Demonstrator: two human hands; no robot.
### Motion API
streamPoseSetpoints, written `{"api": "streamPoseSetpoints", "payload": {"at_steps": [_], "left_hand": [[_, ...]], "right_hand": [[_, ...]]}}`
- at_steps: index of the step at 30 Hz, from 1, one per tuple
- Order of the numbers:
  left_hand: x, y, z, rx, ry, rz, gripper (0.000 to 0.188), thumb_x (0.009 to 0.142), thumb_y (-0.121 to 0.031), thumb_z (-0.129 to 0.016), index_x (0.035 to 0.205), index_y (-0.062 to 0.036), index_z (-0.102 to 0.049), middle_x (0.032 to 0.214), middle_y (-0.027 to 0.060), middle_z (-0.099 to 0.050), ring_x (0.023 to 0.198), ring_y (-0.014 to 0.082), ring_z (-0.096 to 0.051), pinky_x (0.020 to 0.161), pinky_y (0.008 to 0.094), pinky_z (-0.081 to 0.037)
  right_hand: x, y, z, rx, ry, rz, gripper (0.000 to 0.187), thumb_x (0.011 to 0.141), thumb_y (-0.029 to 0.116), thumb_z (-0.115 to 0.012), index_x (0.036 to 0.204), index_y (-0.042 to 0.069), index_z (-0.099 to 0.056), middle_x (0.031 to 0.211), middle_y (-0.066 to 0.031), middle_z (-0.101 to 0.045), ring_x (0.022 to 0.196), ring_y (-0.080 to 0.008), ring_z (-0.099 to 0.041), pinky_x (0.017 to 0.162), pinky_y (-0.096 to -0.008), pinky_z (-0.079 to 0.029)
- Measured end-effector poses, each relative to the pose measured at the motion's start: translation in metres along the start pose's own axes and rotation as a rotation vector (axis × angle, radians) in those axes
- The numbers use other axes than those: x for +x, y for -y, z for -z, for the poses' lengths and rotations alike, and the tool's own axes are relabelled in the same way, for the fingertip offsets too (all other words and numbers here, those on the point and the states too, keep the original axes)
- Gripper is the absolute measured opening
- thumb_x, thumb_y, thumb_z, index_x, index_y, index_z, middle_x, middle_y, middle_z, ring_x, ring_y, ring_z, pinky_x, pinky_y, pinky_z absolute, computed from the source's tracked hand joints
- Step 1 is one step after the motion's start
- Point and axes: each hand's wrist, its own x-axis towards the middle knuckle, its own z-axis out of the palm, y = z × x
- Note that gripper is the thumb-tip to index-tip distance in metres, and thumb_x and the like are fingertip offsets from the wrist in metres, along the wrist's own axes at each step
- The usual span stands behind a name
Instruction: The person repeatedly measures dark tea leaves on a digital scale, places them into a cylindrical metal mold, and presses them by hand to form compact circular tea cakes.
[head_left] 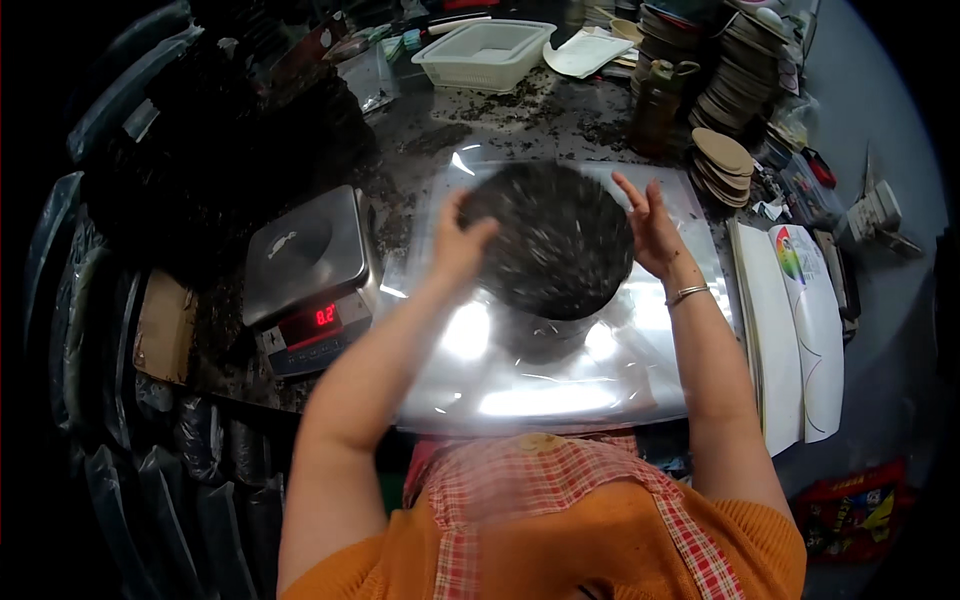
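A dark, round, flat cake of dried, flaky matter (550, 240), likely seaweed, is smeared by motion over a stack of shiny clear plastic sheets (550, 385). At its left rim is my left hand (462, 240), blurred, its thumb over the edge and its other fingers partly hidden. My right hand (652, 228), with a bracelet at the wrist, is beside the right rim. Its fingers are spread, and whether the palm touches the cake I cannot tell. A dark reflection shows on the plastic below the cake.
Left of the plastic stands a digital scale (305, 245) with a lit red display. A big dark heap (230, 170) is behind it. A white plastic basket (485, 55) stands at the back. Round discs (720, 160), a bottle (660, 105) and white paper sheets (790, 340) line the right side.
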Motion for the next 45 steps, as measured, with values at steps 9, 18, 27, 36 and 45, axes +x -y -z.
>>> {"api": "streamPoseSetpoints", "payload": {"at_steps": [9, 18, 27, 36, 45], "left_hand": [[0.009, 0.017, -0.048, 1.155, 0.564, -0.818, 0.034, 0.069, -0.006, -0.058, 0.103, -0.0047, -0.058, 0.113, 0.0179, -0.048, 0.108, 0.0357, -0.045, 0.092, 0.0396, -0.038], [0.015, 0.063, -0.076, 1.310, 0.721, -0.483, 0.072, 0.069, -0.044, -0.066, 0.127, -0.0087, -0.041, 0.137, 0.0183, -0.026, 0.126, 0.0343, -0.027, 0.101, 0.0522, -0.026], [0.020, 0.058, -0.081, 1.117, 0.764, -0.272, 0.092, 0.063, -0.046, -0.070, 0.136, -0.0104, -0.028, 0.140, 0.0210, -0.018, 0.127, 0.0368, -0.028, 0.095, 0.0599, -0.028], [0.013, 0.064, -0.082, 1.248, 0.768, -0.352, 0.093, 0.065, -0.043, -0.070, 0.140, -0.0243, -0.019, 0.136, 0.0236, -0.024, 0.121, 0.0413, -0.034, 0.092, 0.0588, -0.033], [0.024, 0.080, -0.086, 1.313, 0.823, -0.315, 0.071, 0.069, -0.039, -0.068, 0.131, -0.0228, -0.038, 0.137, 0.0160, -0.027, 0.119, 0.0360, -0.037, 0.089, 0.0591, -0.035]], "right_hand": [[0.002, -0.024, -0.017, -1.123, -0.146, 0.327, 0.055, 0.064, 0.010, -0.070, 0.117, 0.006, -0.056, 0.116, -0.0170, -0.055, 0.106, -0.0258, -0.053, 0.092, -0.0319, -0.041], [0.011, -0.056, -0.030, -1.988, -0.217, 0.446, 0.045, 0.067, 0.010, -0.064, 0.112, 0.009, -0.056, 0.097, -0.0206, -0.053, 0.079, -0.0372, -0.058, 0.071, -0.0405, -0.049], [-0.103, 0.027, 0.120, -1.715, -0.616, 0.406, 0.042, 0.075, 0.021, -0.066, 0.112, 0.004, -0.055, 0.100, -0.0132, -0.061, 0.081, -0.0247, -0.060, 0.075, -0.0352, -0.048], [-0.057, -0.095, 0.002, -1.177, -0.118, 0.623, 0.105, 0.055, 0.033, -0.081, 0.136, 0.001, -0.022, 0.139, -0.0157, -0.029, 0.131, -0.0285, -0.025, 0.106, -0.0380, -0.023], [-0.053, -0.074, -0.041, -1.329, -0.230, 0.983, 0.057, 0.061, 0.024, -0.076, 0.111, 0.005, -0.055, 0.127, -0.0163, -0.046, 0.115, -0.0305, -0.049, 0.099, -0.0404, -0.035]]}}
